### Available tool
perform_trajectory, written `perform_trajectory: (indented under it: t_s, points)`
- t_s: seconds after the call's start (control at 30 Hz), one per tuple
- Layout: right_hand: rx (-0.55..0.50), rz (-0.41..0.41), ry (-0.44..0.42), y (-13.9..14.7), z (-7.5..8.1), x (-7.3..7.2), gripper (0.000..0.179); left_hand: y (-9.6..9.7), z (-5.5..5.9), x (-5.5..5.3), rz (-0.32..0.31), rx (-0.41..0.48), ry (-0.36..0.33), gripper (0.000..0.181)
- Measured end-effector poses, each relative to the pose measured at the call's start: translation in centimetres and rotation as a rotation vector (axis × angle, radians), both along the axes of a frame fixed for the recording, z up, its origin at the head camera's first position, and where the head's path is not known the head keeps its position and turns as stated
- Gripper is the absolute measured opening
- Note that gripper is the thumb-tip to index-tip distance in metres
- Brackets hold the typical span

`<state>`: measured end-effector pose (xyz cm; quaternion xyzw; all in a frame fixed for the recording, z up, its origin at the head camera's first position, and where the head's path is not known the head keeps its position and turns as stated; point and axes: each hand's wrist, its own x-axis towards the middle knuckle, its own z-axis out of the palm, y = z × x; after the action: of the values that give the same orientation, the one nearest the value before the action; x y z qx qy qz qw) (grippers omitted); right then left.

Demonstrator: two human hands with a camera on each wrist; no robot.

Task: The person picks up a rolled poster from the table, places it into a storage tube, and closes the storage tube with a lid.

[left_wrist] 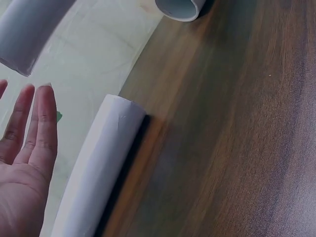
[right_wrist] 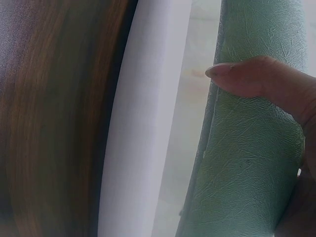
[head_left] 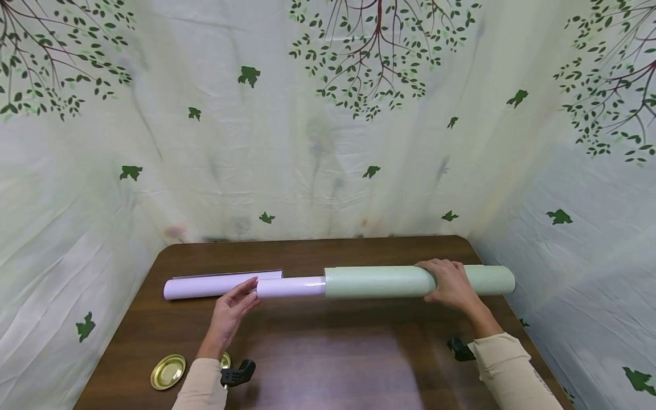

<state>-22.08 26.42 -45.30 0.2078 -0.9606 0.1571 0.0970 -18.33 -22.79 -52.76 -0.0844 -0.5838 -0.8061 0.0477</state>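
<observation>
My right hand [head_left: 451, 283] grips a pale green roll of textured sheet [head_left: 379, 283] from above. In the right wrist view its thumb [right_wrist: 242, 76] lies across the roll near a long sheet edge. A narrower lavender roll [head_left: 292, 287] sticks out of the green roll's left end. My left hand [head_left: 230, 316] is at the lavender roll's free end, fingers straight; in the left wrist view the fingertips [left_wrist: 45, 94] sit just below that end. Behind the left hand, another lavender roll [head_left: 205, 286] lies on the table.
The brown wooden table [head_left: 318, 364] has rounded back corners. A gold round lid [head_left: 168, 372] lies at its front left; a second gold piece [head_left: 225, 360] is partly hidden by the left wrist. In the left wrist view a hollow tube end [left_wrist: 180, 7] shows at the top. Leaf-patterned curtains [head_left: 318, 142] surround the table.
</observation>
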Motion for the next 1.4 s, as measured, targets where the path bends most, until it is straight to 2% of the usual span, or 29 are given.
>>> perform_trajectory:
  t_s: [0.47,0.77,0.97,1.2,1.4]
  points:
    - [-0.001,0.000,-0.005,-0.2,0.0,0.0,0.072,0.2,0.6,0.1,0.004,0.002,-0.039,0.031]
    - [-0.018,0.007,0.003,-0.3,-0.2,0.0,0.072,0.3,1.2,0.0,-0.042,0.037,-0.022,0.030]
    - [-0.012,0.015,0.006,-0.5,-0.5,-0.1,0.072,0.4,1.6,0.0,-0.035,-0.015,-0.038,0.030]
    - [-0.007,0.015,0.012,-0.8,-0.7,-0.2,0.073,0.9,1.6,0.0,-0.054,-0.050,-0.014,0.032]
    - [-0.014,0.011,-0.009,-1.0,-1.1,-0.2,0.073,1.4,1.6,-0.1,-0.034,-0.106,-0.016,0.033]
